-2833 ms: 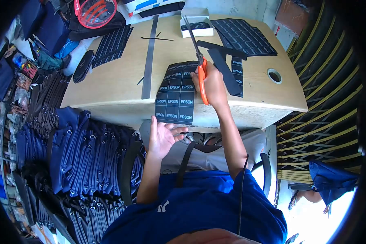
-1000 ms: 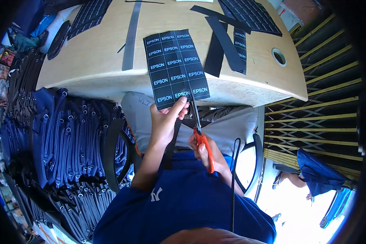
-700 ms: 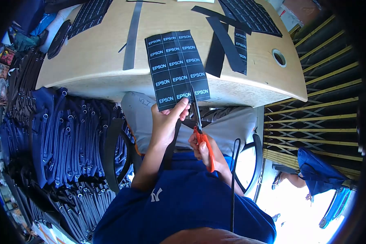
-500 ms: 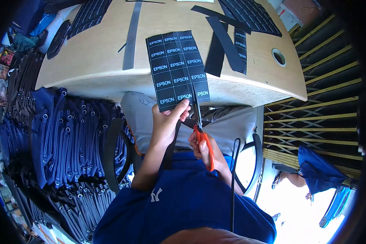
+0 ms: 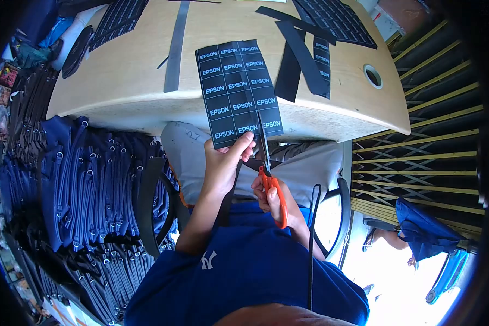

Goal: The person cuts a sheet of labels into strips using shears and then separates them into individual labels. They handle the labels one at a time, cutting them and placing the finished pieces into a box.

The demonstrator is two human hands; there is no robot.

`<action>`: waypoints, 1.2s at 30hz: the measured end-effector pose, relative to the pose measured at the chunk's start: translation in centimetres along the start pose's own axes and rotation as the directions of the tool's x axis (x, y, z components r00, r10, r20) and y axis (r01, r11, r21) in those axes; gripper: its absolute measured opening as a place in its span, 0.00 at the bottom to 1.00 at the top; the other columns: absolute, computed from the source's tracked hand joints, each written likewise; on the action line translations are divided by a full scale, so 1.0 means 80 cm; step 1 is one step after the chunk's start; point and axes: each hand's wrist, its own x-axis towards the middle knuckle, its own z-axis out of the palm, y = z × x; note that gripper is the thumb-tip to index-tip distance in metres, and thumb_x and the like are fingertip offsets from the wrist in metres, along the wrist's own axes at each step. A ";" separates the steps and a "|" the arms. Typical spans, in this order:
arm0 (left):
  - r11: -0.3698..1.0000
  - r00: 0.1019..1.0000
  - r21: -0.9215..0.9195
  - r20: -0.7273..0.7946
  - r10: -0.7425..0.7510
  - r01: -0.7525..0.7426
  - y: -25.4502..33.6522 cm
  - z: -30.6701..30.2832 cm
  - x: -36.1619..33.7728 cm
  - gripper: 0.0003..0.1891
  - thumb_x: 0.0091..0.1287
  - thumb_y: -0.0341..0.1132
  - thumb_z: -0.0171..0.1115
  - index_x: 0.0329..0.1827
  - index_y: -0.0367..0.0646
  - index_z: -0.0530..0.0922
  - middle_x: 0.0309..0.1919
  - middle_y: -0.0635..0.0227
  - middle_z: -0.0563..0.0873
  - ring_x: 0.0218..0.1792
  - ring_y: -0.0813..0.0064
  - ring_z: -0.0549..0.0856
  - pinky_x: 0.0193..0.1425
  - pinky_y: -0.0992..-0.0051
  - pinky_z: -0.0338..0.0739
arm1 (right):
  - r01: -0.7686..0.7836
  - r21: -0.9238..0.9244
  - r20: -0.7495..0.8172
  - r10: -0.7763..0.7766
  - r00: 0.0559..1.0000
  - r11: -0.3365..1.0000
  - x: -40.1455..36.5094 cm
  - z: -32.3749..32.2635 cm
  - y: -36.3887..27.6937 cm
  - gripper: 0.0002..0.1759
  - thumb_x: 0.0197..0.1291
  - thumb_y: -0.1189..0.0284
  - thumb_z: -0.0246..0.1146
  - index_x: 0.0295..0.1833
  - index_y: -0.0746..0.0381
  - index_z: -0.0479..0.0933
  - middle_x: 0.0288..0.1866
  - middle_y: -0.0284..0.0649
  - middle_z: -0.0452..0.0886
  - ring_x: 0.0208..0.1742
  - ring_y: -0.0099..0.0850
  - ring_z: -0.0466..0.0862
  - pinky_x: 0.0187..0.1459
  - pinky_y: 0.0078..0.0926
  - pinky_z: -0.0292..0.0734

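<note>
Here the left hand (image 5: pixel 223 163), just below the middle of the frame, pinches the lower edge of a black sheet of EPSON labels (image 5: pixel 238 89) between thumb and fingertips. The sheet stands up from that pinch toward the top centre. Its upper part lies over the wooden table (image 5: pixel 125 81) and its lower rows hang past the table's near edge.

The right hand (image 5: pixel 274 198), just right of and below the left, is closed around the orange handles of the scissors (image 5: pixel 267 168). Its fingers are through the loops and partly hidden by them. The blades point upward and meet the bottom of the sheet near the line between its middle and right columns. Dark metal on dark print makes it hard to tell how far they are parted or how deep they reach.

On the table to the right of the sheet lie crossed black strips (image 5: pixel 296 54), with a round cable hole (image 5: pixel 372 76) farther right. A grey strip (image 5: pixel 174 49) lies to the left. Two more label sheets are cut off by the top edge, one at upper left (image 5: pixel 117 16) and one at upper right (image 5: pixel 337 19). Navy bags (image 5: pixel 81 185) are stacked down the left side.
</note>
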 end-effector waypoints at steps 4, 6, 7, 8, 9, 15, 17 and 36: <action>1.000 1.000 0.002 0.012 -0.001 0.001 -0.002 -0.001 0.000 0.07 0.60 0.29 0.66 0.37 0.35 0.81 0.26 0.65 0.84 0.23 0.82 0.80 0.25 0.83 0.72 | -0.005 -0.012 0.003 0.005 1.000 1.000 0.000 0.001 -0.004 0.43 0.55 0.32 0.48 0.44 0.68 0.66 0.26 0.30 0.60 0.20 0.16 0.58 0.20 0.15 0.52; 1.000 1.000 0.008 0.005 0.000 -0.001 -0.003 -0.002 0.000 0.07 0.60 0.29 0.66 0.37 0.35 0.81 0.26 0.65 0.84 0.23 0.82 0.80 0.25 0.83 0.72 | -0.009 -0.014 -0.002 0.009 1.000 1.000 0.000 0.001 -0.004 0.43 0.55 0.32 0.48 0.44 0.68 0.66 0.26 0.30 0.60 0.20 0.16 0.58 0.20 0.15 0.52; 1.000 1.000 0.009 0.004 0.000 0.000 -0.002 -0.002 0.000 0.07 0.60 0.29 0.66 0.37 0.35 0.81 0.26 0.65 0.84 0.23 0.82 0.80 0.25 0.83 0.72 | -0.015 -0.015 -0.007 0.015 1.000 1.000 0.000 0.001 -0.004 0.43 0.55 0.32 0.48 0.44 0.68 0.66 0.25 0.30 0.60 0.20 0.16 0.58 0.20 0.16 0.52; 1.000 1.000 0.010 0.007 -0.003 0.003 -0.002 -0.002 0.000 0.07 0.60 0.29 0.66 0.37 0.35 0.81 0.26 0.65 0.84 0.23 0.82 0.80 0.25 0.83 0.72 | -0.016 -0.016 -0.007 0.015 1.000 1.000 0.000 0.001 -0.004 0.43 0.55 0.32 0.48 0.44 0.68 0.66 0.25 0.30 0.60 0.20 0.16 0.58 0.20 0.16 0.52; 1.000 1.000 0.012 0.010 -0.005 0.005 -0.001 -0.002 0.000 0.07 0.60 0.29 0.66 0.37 0.35 0.81 0.26 0.65 0.84 0.23 0.82 0.80 0.25 0.83 0.72 | -0.018 -0.019 -0.006 0.018 1.000 1.000 0.000 0.001 -0.004 0.43 0.55 0.32 0.48 0.43 0.68 0.66 0.25 0.30 0.61 0.20 0.16 0.59 0.20 0.16 0.52; 1.000 1.000 0.009 0.016 -0.014 0.014 -0.001 -0.002 0.000 0.07 0.60 0.30 0.66 0.37 0.35 0.81 0.26 0.65 0.84 0.23 0.82 0.80 0.25 0.83 0.71 | -0.020 -0.034 -0.020 0.019 1.000 0.999 0.002 0.004 -0.007 0.42 0.57 0.33 0.47 0.42 0.69 0.66 0.24 0.31 0.61 0.18 0.16 0.59 0.19 0.16 0.52; 1.000 1.000 0.000 0.017 -0.023 0.023 0.000 -0.001 -0.001 0.07 0.60 0.29 0.66 0.37 0.35 0.81 0.26 0.65 0.84 0.23 0.82 0.79 0.25 0.83 0.71 | -0.012 -0.046 -0.016 0.011 1.000 0.999 0.002 0.005 -0.008 0.41 0.58 0.34 0.46 0.42 0.69 0.66 0.23 0.31 0.61 0.17 0.16 0.59 0.18 0.16 0.52; 0.996 0.998 -0.049 0.011 -0.067 0.068 0.006 -0.002 0.004 0.06 0.59 0.28 0.66 0.35 0.34 0.81 0.24 0.66 0.83 0.22 0.83 0.78 0.25 0.83 0.69 | -0.149 -0.147 -0.114 0.132 0.985 0.978 -0.001 0.008 -0.022 0.31 0.69 0.47 0.43 0.28 0.66 0.67 0.14 0.32 0.64 0.09 0.18 0.64 0.11 0.17 0.58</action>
